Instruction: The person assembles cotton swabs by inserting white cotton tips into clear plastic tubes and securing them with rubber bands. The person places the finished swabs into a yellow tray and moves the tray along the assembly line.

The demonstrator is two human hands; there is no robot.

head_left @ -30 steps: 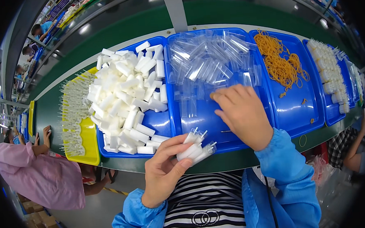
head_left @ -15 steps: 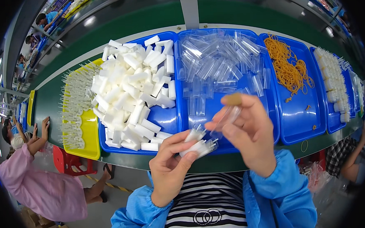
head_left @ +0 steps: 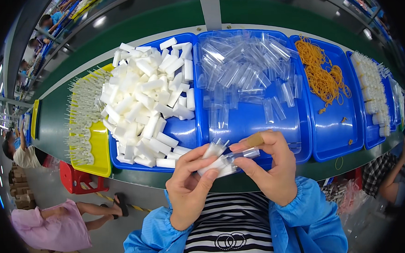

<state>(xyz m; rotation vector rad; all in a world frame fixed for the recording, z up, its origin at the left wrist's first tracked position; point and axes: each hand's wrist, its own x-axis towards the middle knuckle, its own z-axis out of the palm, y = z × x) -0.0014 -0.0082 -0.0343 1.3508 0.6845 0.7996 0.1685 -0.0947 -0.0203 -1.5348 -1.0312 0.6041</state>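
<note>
Left hand [head_left: 189, 184] low in front of the body, its fingers closed round a small bundle of white pieces [head_left: 223, 168], some in clear wraps, thin pale stalks showing at the far ends. Right hand [head_left: 273, 166] just beside it, thumb and forefinger in a narrow pinch on a clear sleeve [head_left: 249, 153]; brown covering [head_left: 255, 140] on the forefinger. Sleeve lies roughly sidelong, its inner end at the bundle; cannot tell whether it is over a stalk or only against it. Main risk, as I judge it: misalignment. A rim meeting the stalk or the white end off-axis could snag, bend the stalk or crease the thin wall. Pinching too hard might flatten the opening; too loosely, the smooth plastic could slip. Left grip carries several pieces at once, so a sidelong push could splay them or work one free. Both hands sit over the near edge of the table [head_left: 51, 127], so a dropped piece may land on the lap or floor rather than in the blue tray [head_left: 287, 122] with the loose sleeves [head_left: 235, 60]. Clear on clear: a crooked fit would be easy to miss.
</note>
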